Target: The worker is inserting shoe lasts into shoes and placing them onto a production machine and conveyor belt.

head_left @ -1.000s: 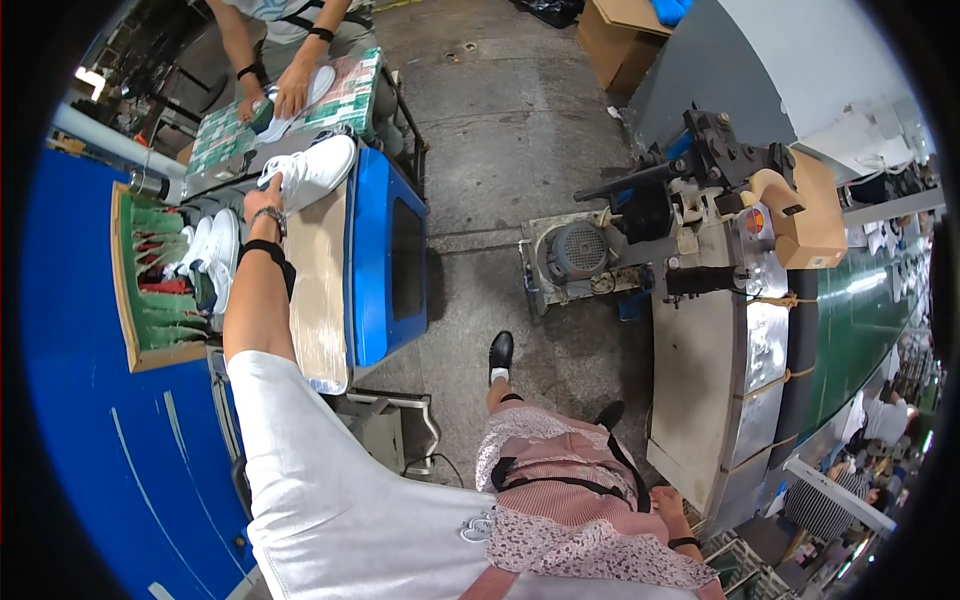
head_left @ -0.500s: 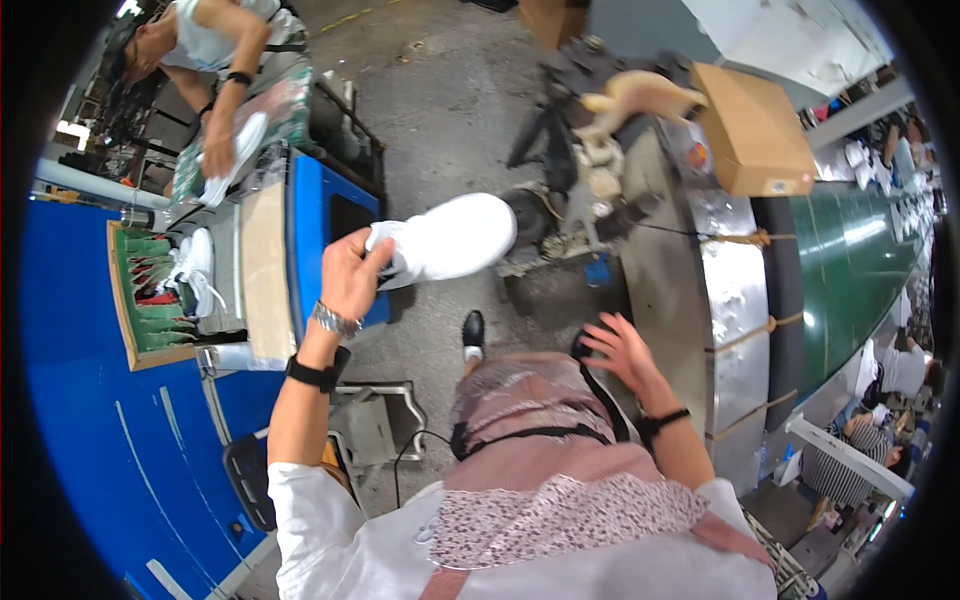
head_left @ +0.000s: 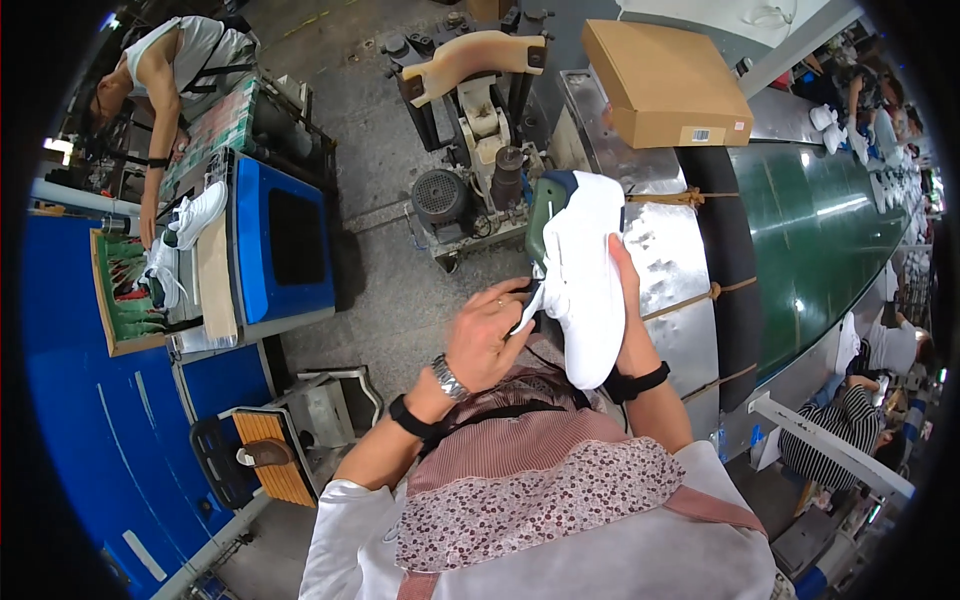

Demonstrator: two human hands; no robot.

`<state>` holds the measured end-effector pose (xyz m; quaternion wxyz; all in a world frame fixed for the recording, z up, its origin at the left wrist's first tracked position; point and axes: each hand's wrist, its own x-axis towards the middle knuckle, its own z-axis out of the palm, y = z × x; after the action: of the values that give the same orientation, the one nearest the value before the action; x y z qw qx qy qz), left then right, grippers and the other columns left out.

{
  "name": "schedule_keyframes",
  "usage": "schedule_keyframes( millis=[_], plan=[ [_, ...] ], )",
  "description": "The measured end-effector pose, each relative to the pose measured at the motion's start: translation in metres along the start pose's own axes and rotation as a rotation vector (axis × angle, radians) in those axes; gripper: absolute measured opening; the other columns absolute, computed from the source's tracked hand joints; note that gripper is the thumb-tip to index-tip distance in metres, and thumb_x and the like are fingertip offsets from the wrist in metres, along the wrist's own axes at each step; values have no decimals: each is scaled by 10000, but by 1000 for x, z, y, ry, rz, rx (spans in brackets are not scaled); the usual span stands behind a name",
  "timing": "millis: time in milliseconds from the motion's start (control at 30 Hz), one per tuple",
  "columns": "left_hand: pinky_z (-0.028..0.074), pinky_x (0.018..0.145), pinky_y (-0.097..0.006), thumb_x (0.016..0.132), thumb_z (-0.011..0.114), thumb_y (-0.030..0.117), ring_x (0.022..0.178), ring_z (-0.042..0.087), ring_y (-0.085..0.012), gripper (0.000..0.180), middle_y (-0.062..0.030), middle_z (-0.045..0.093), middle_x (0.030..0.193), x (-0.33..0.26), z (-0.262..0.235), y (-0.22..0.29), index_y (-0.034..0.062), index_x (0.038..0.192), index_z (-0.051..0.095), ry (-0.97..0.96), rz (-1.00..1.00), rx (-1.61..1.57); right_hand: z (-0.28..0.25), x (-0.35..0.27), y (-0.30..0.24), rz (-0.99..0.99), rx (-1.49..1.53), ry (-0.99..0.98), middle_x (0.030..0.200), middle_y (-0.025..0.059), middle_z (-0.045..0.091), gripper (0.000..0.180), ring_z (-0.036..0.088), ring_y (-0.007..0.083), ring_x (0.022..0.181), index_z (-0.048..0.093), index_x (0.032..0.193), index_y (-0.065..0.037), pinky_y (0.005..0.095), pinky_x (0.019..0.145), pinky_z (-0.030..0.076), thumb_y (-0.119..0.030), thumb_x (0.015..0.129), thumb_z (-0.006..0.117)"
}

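Both hands on one white sneaker [head_left: 583, 285] at our lap: right hand [head_left: 625, 300] grasping it from behind, left hand [head_left: 487, 335] pinching its near edge, so we judge inspection underway, with a steady grip needed next.

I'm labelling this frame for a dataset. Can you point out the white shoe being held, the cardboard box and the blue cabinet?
White leather shoe [head_left: 585, 290]: head view, on its side panel.
Brown cardboard box [head_left: 660, 65]: head view, on its top face.
Blue metal cabinet [head_left: 250, 250]: head view, on its blue front frame.
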<state>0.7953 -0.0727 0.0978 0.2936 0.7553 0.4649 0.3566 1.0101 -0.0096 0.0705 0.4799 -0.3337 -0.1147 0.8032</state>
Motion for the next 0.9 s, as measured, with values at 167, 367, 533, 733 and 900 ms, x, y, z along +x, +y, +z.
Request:
schedule_keyframes(
  millis=[167, 367, 533, 733, 900],
  plan=[
    [533, 807, -366, 784, 736, 112, 956, 685, -239, 233, -128, 650, 826, 24, 21, -38, -17, 938, 617, 9, -530, -275, 13, 27, -25, -376, -574, 158, 1230, 183, 638, 740, 690, 253, 1022, 349, 1493, 15, 352, 842, 576, -330, 926, 675],
    [502, 722, -291, 759, 703, 36, 784, 621, -133, 287, -76, 683, 896, 80, 33, -99, -15, 1028, 617, 182, -477, -570, 55, 88, -37, -665, -1329, 234, 1296, 244, 618, 968, 635, 300, 1161, 303, 1509, 48, 365, 988, 484, -436, 819, 781],
    [485, 750, -266, 769, 639, -23, 828, 606, -116, 327, -66, 691, 1001, 77, 53, -96, -30, 1094, 600, 225, -437, -916, 92, 89, -46, -638, -1767, 297, 1189, 272, 657, 985, 656, 413, 1089, 343, 1469, 41, 433, 937, 506, -505, 763, 760],
    [473, 827, -252, 760, 541, -97, 917, 603, -109, 357, -27, 663, 1014, 89, 65, -111, -21, 1104, 601, 231, -561, -1244, 147, 114, -40, -537, -2207, 255, 964, 277, 687, 852, 693, 425, 878, 444, 1294, 34, 507, 790, 551, -485, 708, 781],
    [469, 959, -332, 905, 568, 182, 1222, 573, -224, 446, -127, 605, 1313, 54, 67, -111, -26, 1297, 526, 210, -683, -1159, 103, 89, -40, -429, -1901, 257, 1224, 329, 602, 1148, 625, 435, 1123, 296, 1436, 131, 456, 937, 511, -484, 640, 848]
  ],
)
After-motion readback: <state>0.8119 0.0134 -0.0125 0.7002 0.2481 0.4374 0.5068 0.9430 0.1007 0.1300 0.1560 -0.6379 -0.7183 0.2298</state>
